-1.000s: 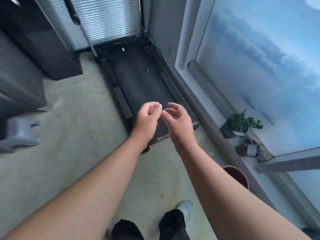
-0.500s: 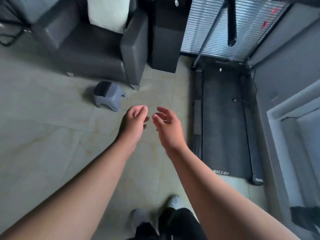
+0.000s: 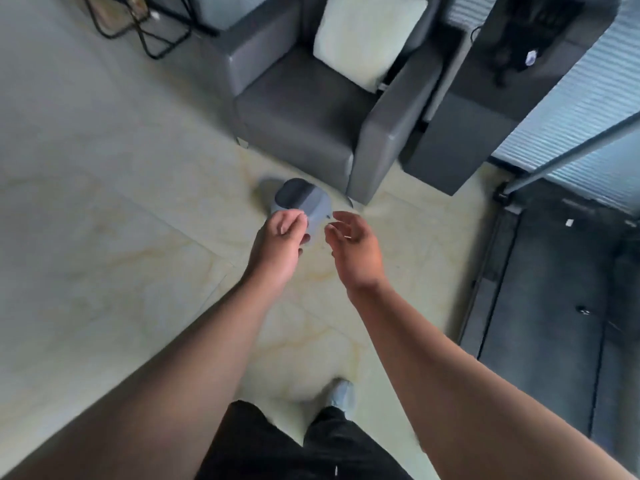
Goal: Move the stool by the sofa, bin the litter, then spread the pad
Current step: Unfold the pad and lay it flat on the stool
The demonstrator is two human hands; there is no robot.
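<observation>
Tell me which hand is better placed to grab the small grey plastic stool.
Left hand: it overlaps the small grey plastic stool, fingers curled. The right hand hangs open beside it.

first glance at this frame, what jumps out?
Two bare forearms reach in from the bottom edge, with the left hand and right hand loosely open and empty at mid-frame. Just beyond the fingers a small grey stool sits on the pale tiled floor, near the front corner of a dark grey sofa. A cream cushion leans against the sofa's back, the brightest patch up top.
</observation>
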